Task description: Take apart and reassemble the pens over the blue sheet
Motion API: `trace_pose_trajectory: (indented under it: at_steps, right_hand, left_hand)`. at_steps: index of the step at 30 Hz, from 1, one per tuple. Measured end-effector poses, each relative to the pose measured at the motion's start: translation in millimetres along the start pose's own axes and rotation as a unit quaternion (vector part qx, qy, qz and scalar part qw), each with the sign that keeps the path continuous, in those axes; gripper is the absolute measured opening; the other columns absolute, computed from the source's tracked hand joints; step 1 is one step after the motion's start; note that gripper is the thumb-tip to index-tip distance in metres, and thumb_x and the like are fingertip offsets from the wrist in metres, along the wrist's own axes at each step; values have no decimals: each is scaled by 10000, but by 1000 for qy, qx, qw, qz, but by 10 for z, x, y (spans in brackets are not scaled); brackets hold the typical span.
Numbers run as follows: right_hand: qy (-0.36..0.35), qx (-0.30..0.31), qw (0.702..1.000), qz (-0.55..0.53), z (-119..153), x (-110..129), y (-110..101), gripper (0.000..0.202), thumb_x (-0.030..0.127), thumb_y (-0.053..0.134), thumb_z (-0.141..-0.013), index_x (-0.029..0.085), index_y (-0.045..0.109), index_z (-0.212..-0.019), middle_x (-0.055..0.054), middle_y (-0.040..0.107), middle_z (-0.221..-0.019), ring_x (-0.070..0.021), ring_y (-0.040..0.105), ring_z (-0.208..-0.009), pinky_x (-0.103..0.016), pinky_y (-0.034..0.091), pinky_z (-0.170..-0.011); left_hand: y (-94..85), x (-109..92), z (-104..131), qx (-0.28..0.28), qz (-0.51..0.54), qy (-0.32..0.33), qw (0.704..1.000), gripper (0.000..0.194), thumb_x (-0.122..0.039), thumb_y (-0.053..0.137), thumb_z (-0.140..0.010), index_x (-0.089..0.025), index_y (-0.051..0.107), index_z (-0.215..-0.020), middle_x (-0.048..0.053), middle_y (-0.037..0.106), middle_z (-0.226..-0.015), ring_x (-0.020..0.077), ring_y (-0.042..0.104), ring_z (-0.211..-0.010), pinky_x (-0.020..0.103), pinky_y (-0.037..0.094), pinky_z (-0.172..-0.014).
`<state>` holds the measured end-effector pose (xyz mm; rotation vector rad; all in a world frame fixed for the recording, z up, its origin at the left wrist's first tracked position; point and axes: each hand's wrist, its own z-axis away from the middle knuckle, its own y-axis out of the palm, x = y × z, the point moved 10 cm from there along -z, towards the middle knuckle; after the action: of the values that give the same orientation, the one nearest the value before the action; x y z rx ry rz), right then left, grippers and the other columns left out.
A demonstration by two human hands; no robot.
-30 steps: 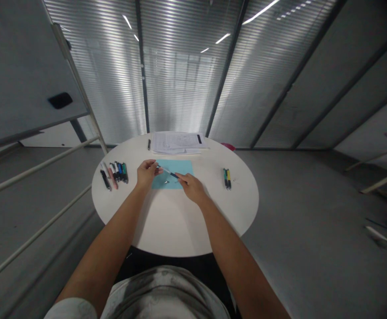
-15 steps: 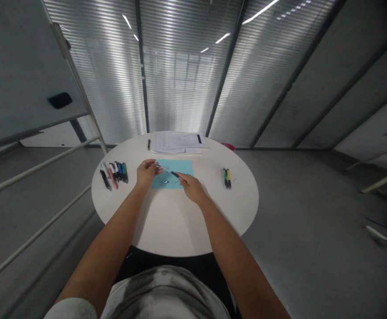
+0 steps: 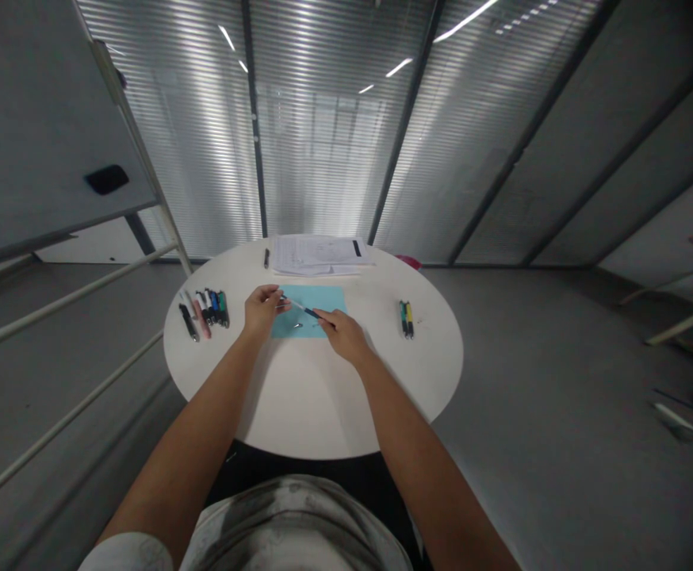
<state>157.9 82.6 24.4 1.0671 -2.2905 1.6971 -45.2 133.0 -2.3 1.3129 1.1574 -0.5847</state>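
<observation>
The slim pen (image 3: 311,312) is held above the blue sheet (image 3: 330,296); if either pinch becomes loose, I think it could slip and fall near the small shiny part (image 3: 297,325). Its long axis goes from far left to near right; which end writes, I cannot tell. The left hand (image 3: 262,310) pinches its far end, the right hand (image 3: 344,334) grips its dark near end.

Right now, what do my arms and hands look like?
Your left hand and right hand are ungloved; rings would be too small to tell. Your left arm has a whitish short sleeve; your right arm is uncovered as far as it shows. Neither wears a visible watch. Your shirt is whitish with grey areas.
</observation>
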Motion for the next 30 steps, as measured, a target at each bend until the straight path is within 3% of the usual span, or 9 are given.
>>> trace_pose_trajectory:
  at_steps: [14, 23, 26, 30]
  right_hand:
    - [8, -18, 1000, -2, -7, -45, 5, 302, 298, 480, -913, 276, 612, -1184, -42, 637, -1012, -167, 599, -906, -256, 445, -806]
    - [28, -72, 995, -59, -55, -141, -43, 254, 251, 477, -893, 225, 597, -1115, -51, 635, -1062, -166, 590, -961, -296, 450, -881]
    - [52, -94, 991, -74, -63, -211, -85, 260, 266, 451, -901, 217, 577, -1122, -57, 640, -1065, -172, 594, -957, -309, 456, -871]
    - [78, -107, 987, -91, -63, -281, -89, 271, 293, 410, -916, 230, 551, -1138, -38, 643, -1038, -168, 597, -937, -320, 464, -855]
  left_hand:
    - [112, -11, 50, 44, -60, 12, 997, 324, -303, 746, -634, -138, 589, -865, 30, 643, -750, 157, 653, -618, 335, 557, -591]
    - [400, 75, 241, 147, -168, -21, 975, 493, -454, 693, -685, -128, 685, -1054, 137, 680, -1027, 169, 658, -620, 273, 506, -487]
    - [402, 29, 255, 150, -188, 4, 971, 460, -442, 676, -700, -141, 700, -1047, 130, 696, -970, 142, 622, -540, 271, 479, -477]
    - [294, 3, 192, 126, -245, 57, 960, 267, -336, 637, -723, -153, 738, -890, 86, 687, -747, 118, 542, -458, 263, 432, -469]
